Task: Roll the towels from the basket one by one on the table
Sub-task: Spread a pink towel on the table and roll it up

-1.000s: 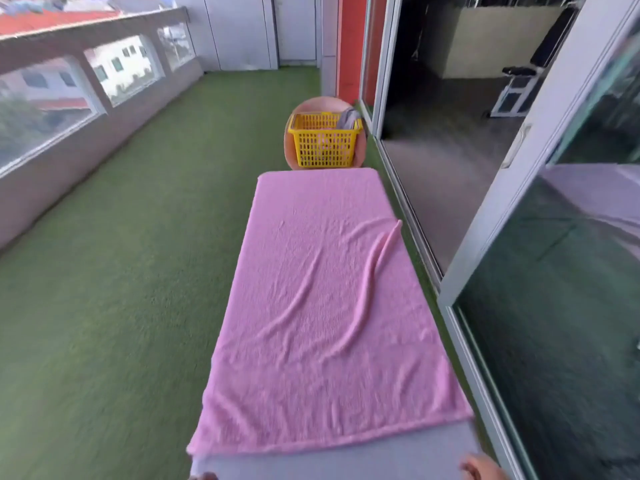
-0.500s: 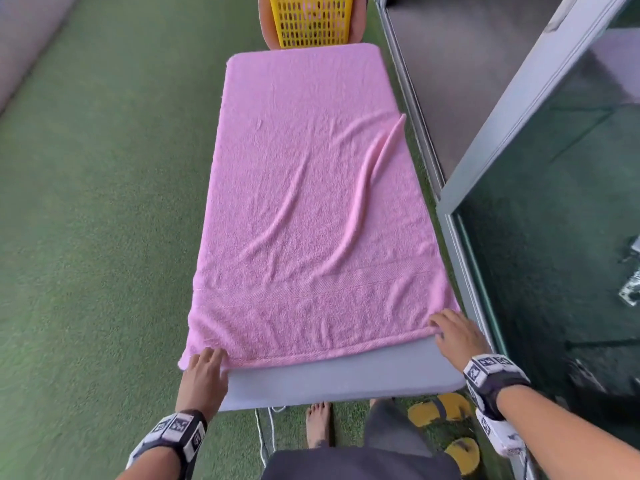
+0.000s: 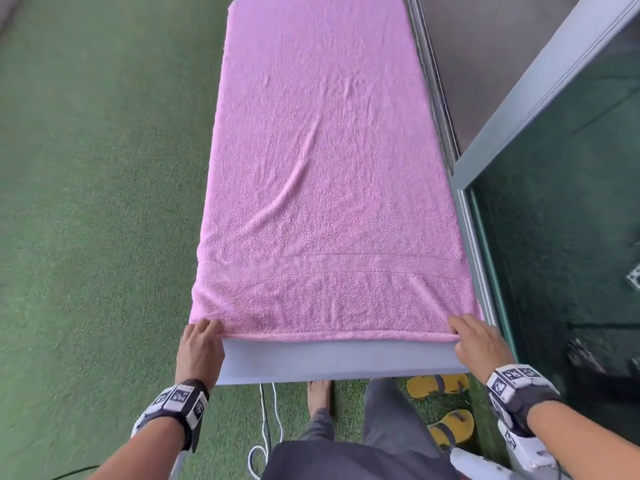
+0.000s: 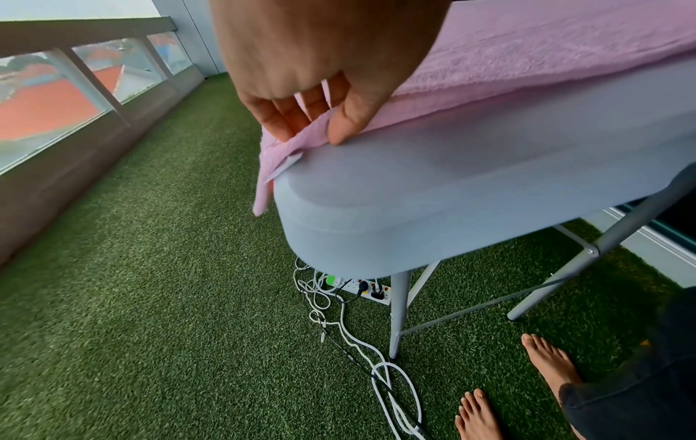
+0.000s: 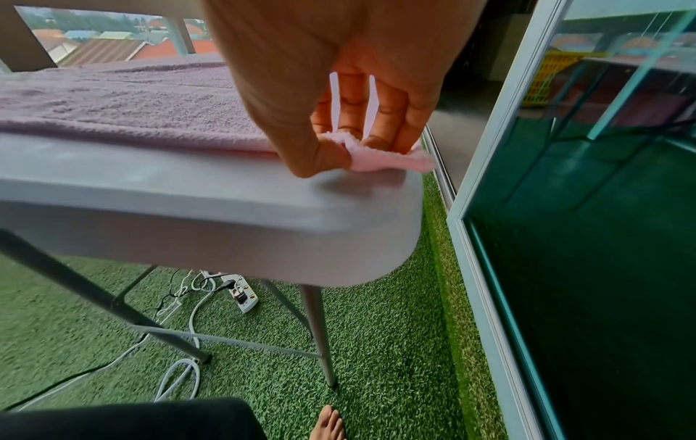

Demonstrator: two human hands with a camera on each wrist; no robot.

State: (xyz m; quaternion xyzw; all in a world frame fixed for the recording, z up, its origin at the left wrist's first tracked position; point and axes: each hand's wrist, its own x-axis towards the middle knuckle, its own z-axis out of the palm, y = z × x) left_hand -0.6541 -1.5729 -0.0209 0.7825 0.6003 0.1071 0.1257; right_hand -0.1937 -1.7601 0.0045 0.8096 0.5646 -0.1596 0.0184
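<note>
Pink towel (image 3: 322, 174) spread flat over grey tabletop (image 3: 339, 358), near strip bare; your left hand (image 3: 199, 351) pinches near left corner, thumb under, your right hand (image 3: 479, 344) pinches near right corner; yellow sandals (image 3: 438, 384) beside your feet

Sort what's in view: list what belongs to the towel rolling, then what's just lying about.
Belongs to the job:
- pink towel, spread flat
- grey table
- left hand, pinching the near left corner
- right hand, pinching the near right corner

Lying about:
- yellow sandals
- power strip
- white cables
</note>
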